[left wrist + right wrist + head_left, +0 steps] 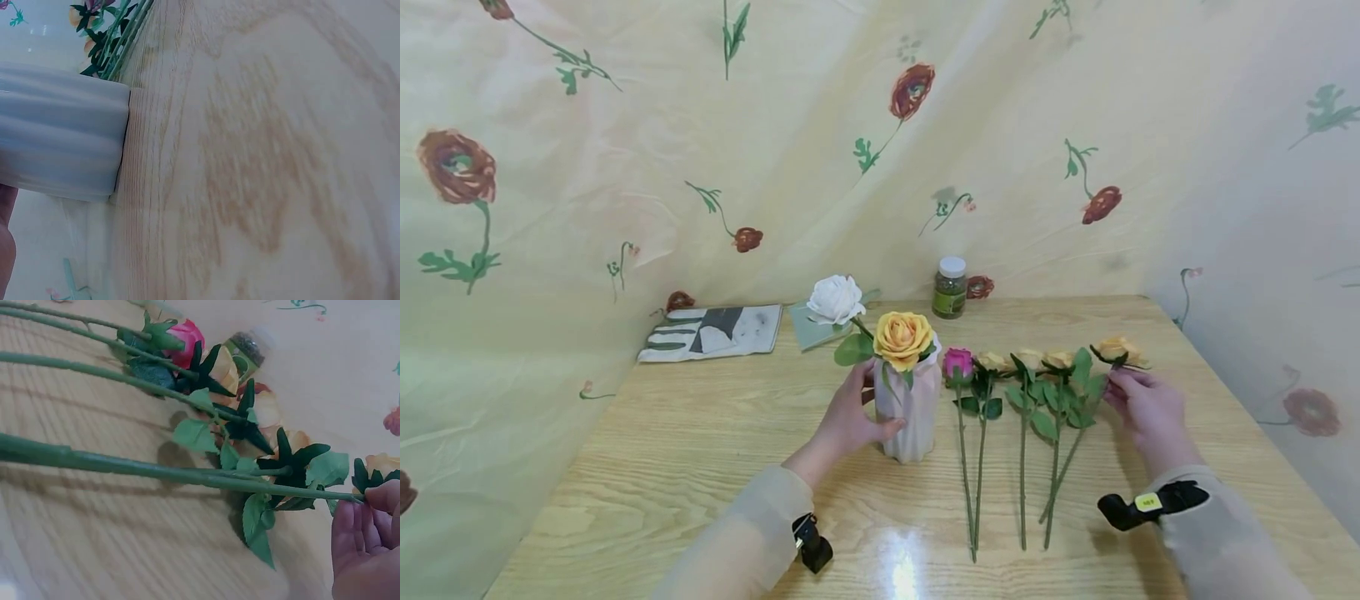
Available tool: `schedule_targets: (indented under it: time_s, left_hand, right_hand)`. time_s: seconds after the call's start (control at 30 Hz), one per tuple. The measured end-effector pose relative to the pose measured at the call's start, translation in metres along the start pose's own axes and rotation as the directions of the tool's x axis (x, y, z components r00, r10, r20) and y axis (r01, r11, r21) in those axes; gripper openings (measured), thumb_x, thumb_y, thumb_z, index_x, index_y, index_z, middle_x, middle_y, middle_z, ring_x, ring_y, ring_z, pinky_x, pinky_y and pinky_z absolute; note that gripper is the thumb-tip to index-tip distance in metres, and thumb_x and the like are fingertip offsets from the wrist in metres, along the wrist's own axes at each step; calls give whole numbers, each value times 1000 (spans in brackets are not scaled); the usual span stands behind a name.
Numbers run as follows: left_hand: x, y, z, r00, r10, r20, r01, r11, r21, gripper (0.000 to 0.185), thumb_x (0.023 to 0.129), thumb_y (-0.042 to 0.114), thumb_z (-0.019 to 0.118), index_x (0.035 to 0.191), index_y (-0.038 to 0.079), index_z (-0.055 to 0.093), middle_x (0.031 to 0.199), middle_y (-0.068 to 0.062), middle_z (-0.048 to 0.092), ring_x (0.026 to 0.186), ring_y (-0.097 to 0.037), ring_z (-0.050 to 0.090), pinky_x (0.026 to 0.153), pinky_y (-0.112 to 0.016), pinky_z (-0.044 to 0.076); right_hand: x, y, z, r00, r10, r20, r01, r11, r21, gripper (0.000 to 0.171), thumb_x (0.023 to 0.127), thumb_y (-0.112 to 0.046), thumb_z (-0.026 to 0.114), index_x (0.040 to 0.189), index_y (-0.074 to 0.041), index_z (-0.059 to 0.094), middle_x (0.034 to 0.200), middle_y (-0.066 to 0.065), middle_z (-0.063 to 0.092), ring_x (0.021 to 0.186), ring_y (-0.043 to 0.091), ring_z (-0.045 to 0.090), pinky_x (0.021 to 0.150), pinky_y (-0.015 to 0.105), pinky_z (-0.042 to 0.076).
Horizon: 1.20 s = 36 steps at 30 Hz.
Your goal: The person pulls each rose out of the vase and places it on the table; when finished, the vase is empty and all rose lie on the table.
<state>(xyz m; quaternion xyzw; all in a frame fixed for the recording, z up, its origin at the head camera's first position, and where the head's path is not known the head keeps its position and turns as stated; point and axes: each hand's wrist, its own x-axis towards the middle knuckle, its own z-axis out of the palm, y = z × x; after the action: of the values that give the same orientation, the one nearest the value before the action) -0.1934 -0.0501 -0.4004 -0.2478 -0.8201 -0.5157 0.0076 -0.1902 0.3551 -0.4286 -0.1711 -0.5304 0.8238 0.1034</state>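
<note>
A pale, ribbed vase stands upright on the table, holding a yellow rose and a white rose that leans left. My left hand grips the vase from its left side, thumb across the front and fingers partly hidden behind. On the right, my right hand pinches a yellow-orange rose by the stem just beneath its bloom. That stem slants down toward the row of roses lying on the wood, a magenta rose at the left and several pale yellow ones beside it.
Behind the roses, a jar with a white lid stands near the flower-printed curtain. At the back left of the wooden table lie a white and grey glove and a flat greenish booklet.
</note>
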Motion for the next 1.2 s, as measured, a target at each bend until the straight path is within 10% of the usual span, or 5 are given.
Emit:
schedule_targets:
  time_s: [0.4,1.0,1.1,1.2]
  left_hand:
    - [4,-23,6,999,25,-26,-25,1000,-5,80,64,23,74,128,8,28,114,-8,44,105,-20,45,87,-36,42]
    - [8,-21,7,1000,-9,19,10,999,-41,82,66,20,75,129,8,24,122,-11,41,110,-24,42,90,-34,38]
    - [8,-20,6,999,-30,19,31,998,-54,82,66,18,75,129,7,25,121,-13,41,110,-25,42,91,-36,38]
    - [8,-21,6,999,-40,14,40,998,-47,82,66,23,75,129,8,25,121,-9,42,110,-22,43,90,-34,39]
  right_hand:
    - [-1,19,2,1000,-5,25,15,913,-408,38,85,-13,54,112,11,44,82,-5,54,68,5,56,61,18,49]
    - [-2,20,1,1000,-22,9,23,871,-490,43,85,-16,54,115,12,41,75,-11,56,66,3,57,60,18,50]
    - [-2,18,-1,998,-42,43,59,815,-576,49,85,-22,53,117,13,40,77,-11,56,67,2,58,62,18,49]
    - [-5,15,-2,995,-68,73,99,695,-712,53,87,-30,49,119,11,42,90,2,58,69,0,59,62,15,48]
